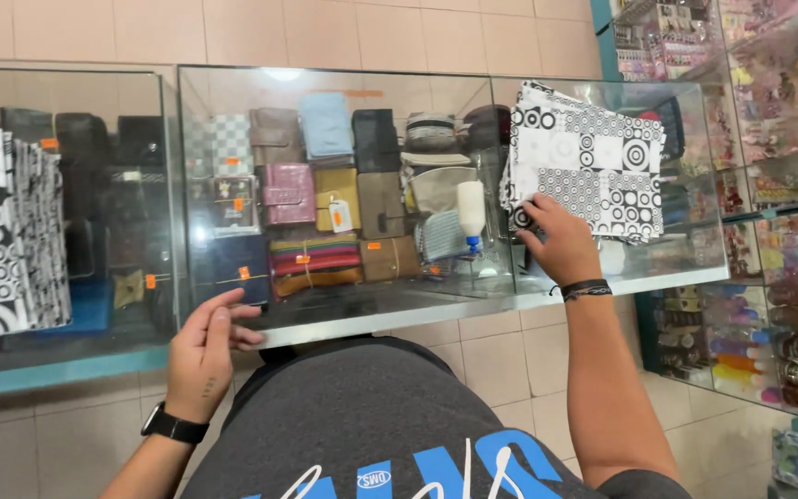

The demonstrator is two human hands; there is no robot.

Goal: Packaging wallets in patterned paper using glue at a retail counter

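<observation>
My right hand (561, 242) grips the near left corner of a stack of black-and-white patterned paper bags (593, 157) lying on the glass counter top (390, 314) at the right. My left hand (203, 356) rests at the counter's front edge, fingers loosely curled, holding nothing; a black watch is on that wrist. A small white glue bottle with a blue tip (471, 214) stands on the glass just left of the bags.
Another stack of black-and-white patterned bags (2, 236) lies on the counter at far left. Wallets and purses (316, 199) fill the case under the glass. Shelves of small colourful goods (768, 231) stand at the right. The floor is tiled.
</observation>
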